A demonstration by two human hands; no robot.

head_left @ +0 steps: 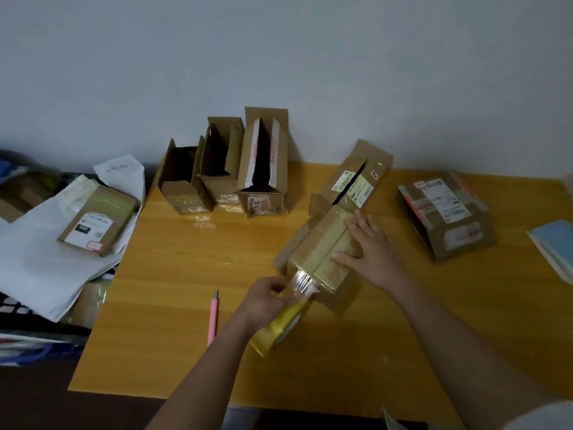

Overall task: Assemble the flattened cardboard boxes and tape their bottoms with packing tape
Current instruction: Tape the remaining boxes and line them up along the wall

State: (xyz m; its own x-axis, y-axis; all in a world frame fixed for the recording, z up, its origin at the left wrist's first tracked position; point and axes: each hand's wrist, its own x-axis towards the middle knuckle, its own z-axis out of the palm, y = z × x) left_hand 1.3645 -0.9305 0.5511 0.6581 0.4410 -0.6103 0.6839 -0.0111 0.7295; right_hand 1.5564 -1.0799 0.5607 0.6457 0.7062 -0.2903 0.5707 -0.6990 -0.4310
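Observation:
A cardboard box (322,252) lies on the wooden table (173,274), its taped bottom flaps facing up. My right hand (369,246) presses flat on those flaps with straight fingers. My left hand (266,301) grips a yellowish roll of packing tape (279,327) at the box's near end. A shiny strip of tape (302,282) runs from the roll onto the box's seam.
Three assembled boxes (226,172) stand open at the back by the wall. Another box (353,178) lies behind the one under my hand, and a labelled box (446,212) sits to the right. A pink utility knife (212,318) lies near my left forearm. A blue book (555,246) is at the right edge. A parcel (97,220) and white bags lie left of the table.

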